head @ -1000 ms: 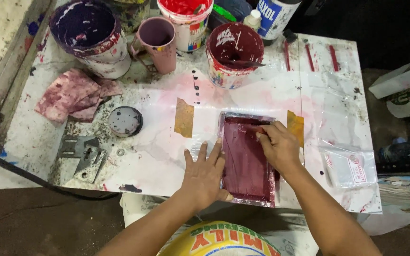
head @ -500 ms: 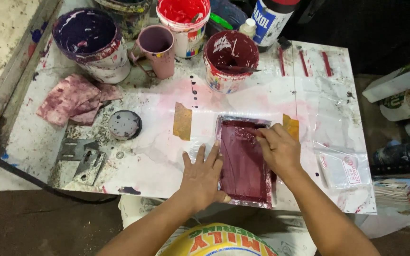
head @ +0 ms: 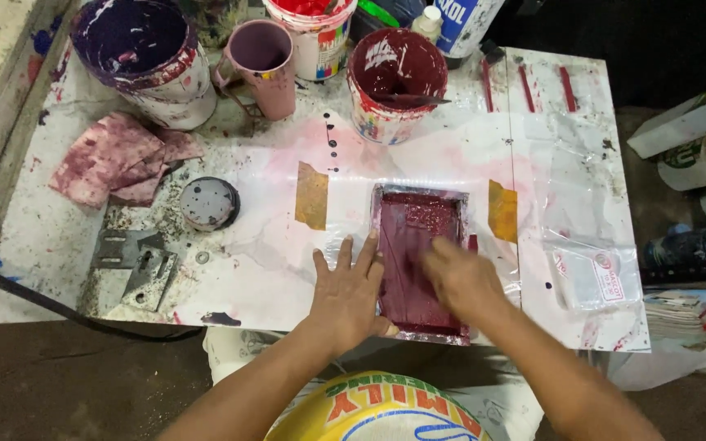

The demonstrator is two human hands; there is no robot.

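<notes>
The near edge of the white, paint-stained counter [head: 255, 278] runs just under both wrists, with dark floor below it. The left hand [head: 349, 298] lies flat on the counter, fingers [head: 367, 249] spread and released, its thumb side touching the left rim of a small rectangular frame [head: 418, 261] coated in maroon paint. The right hand [head: 461, 282] rests on the frame's right part; it is blurred, so I cannot tell whether its fingers are clenched or loose. The frame sits near the counter's front edge, between two brown tape strips [head: 312, 194]. Bare room opens left of the left hand, up to metal brackets [head: 136, 261] and a round grey lid [head: 208, 202]. A clear plastic bag [head: 594, 273] lies to the right. Farther back are a stained rag [head: 116, 159], a maroon paint bucket [head: 394, 82], a pink mug [head: 261, 65], a purple bucket [head: 145, 57] and a red bucket [head: 312, 33] along the far edge.
</notes>
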